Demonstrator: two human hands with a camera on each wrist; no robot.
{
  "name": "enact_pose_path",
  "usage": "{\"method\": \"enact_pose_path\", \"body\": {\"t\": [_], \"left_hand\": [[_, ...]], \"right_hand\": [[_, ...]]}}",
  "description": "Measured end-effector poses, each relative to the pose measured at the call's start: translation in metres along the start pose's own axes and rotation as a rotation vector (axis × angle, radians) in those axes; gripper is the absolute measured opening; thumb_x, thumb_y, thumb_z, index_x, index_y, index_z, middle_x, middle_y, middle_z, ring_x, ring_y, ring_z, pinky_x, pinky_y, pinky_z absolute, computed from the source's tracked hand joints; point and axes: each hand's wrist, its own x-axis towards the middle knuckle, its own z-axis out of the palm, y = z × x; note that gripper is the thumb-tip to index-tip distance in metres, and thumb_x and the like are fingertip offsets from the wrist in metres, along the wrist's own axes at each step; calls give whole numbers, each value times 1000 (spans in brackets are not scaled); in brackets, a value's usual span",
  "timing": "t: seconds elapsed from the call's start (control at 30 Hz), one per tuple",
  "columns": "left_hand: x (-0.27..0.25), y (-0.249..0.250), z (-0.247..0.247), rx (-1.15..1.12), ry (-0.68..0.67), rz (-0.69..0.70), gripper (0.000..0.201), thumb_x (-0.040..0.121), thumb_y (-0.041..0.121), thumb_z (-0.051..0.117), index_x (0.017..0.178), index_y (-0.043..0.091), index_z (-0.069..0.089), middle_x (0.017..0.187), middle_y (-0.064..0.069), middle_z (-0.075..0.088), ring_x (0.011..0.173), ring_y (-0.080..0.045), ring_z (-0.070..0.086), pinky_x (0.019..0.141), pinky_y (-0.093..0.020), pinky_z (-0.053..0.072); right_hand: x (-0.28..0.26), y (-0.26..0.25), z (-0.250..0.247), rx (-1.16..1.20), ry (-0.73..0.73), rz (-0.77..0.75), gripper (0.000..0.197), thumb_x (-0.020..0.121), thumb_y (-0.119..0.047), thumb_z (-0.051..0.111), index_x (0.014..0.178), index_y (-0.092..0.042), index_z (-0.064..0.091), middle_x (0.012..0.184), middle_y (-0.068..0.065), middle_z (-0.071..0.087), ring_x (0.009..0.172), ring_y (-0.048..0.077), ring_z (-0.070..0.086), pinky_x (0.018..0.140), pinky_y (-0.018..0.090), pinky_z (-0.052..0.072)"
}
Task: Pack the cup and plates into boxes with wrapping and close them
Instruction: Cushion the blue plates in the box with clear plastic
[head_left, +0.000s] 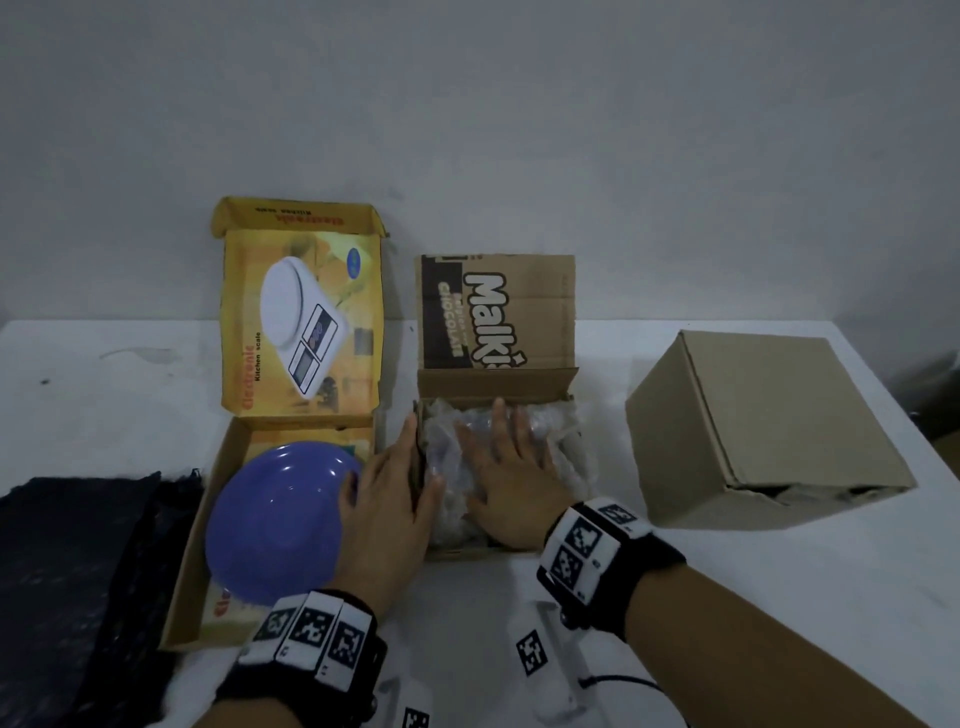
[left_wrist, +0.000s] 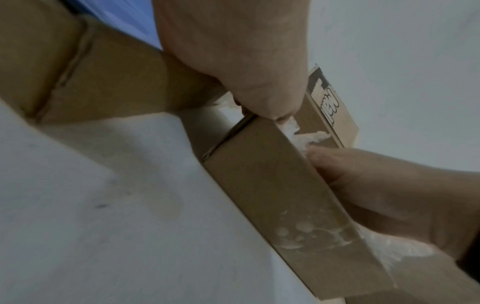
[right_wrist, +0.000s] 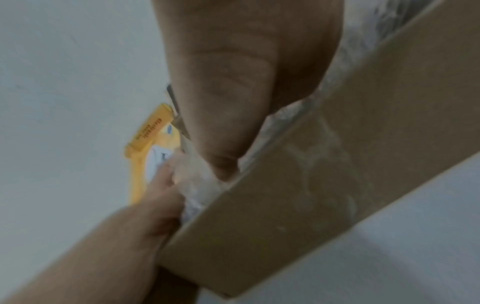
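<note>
A brown Malkist box (head_left: 498, 384) stands open in the middle of the table, its lid upright against the wall. Inside lies a bundle in clear bubble wrap (head_left: 566, 457), with something purple showing through. My right hand (head_left: 504, 467) lies flat on the bundle, fingers straight. My left hand (head_left: 395, 488) holds the box's left wall, thumb inside and fingers outside. In the left wrist view the thumb (left_wrist: 246, 61) sits on the box's corner edge (left_wrist: 272, 195). A bare purple plate (head_left: 280, 514) rests in the open yellow kitchen-scale box (head_left: 192, 561) at left.
A closed plain cardboard box (head_left: 753, 426) sits at the right. Dark wrapping sheets (head_left: 67, 571) lie at the table's left edge. The white table (head_left: 779, 597) ends at a grey wall behind the boxes.
</note>
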Motion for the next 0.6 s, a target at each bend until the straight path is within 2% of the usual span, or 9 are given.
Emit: {"method": "enact_pose_path", "body": {"t": [0.07,0.1,0.13,0.17,0.2,0.27,0.33,0.47,0.6], "left_hand": [[2,1,0,67,-12,56,66,98,43,33,144,47,-14,153,7,27,140,-13,21,114,-51,13],[3,2,-1,123,-24,70,66,99,42,32,143,48,-17,157,7,18,143,-14,16,114,-54,12],[4,2,-1,189,-41,74,64,99,41,30,142,48,-17,159,7,7,145,-16,10,115,-56,8],[6,3,-1,255,-62,78,61,100,40,28,144,47,-14,160,7,0,146,-17,5,115,-58,5],[7,5,-1,310,-83,80,58,100,39,26,145,46,-9,160,6,-4,146,-17,2,114,-58,2],[11,7,-2,360,-114,71,54,100,38,27,148,44,2,160,4,-4,146,-18,1,113,-59,2],[13,9,-3,385,-136,54,54,99,36,26,148,42,4,160,2,-3,146,-17,2,113,-58,4],[17,11,-5,403,-174,39,56,98,34,25,150,38,2,160,2,3,146,-17,5,115,-56,6],[16,10,-2,347,-180,25,56,98,33,24,150,38,1,160,3,5,146,-16,6,116,-55,5]], "right_hand": [[-10,2,-17,104,221,-55,54,89,-30,49,141,-24,36,155,12,17,140,35,22,113,48,26],[-15,5,-24,124,388,-55,42,86,-22,53,128,-22,53,143,13,38,126,34,40,102,47,40],[-20,9,-30,108,541,-14,35,82,-16,57,117,-20,60,130,12,48,114,32,48,91,45,46],[-24,15,-35,99,646,56,34,79,-14,59,112,-18,61,124,11,50,108,31,49,86,43,47],[-28,22,-38,115,672,141,35,79,-14,60,114,-18,58,123,11,48,107,30,48,86,42,47],[-35,35,-39,240,598,283,38,83,-14,58,121,-16,50,123,11,43,108,30,47,86,39,47],[-38,45,-34,326,531,340,37,84,-12,57,120,-14,48,121,12,42,108,30,48,85,35,46],[-40,46,-30,306,482,370,33,89,-15,52,122,-13,49,124,12,43,107,31,50,86,35,45],[-40,36,-26,252,526,287,32,93,-9,45,123,-3,54,124,13,43,109,31,48,92,37,44]]}}
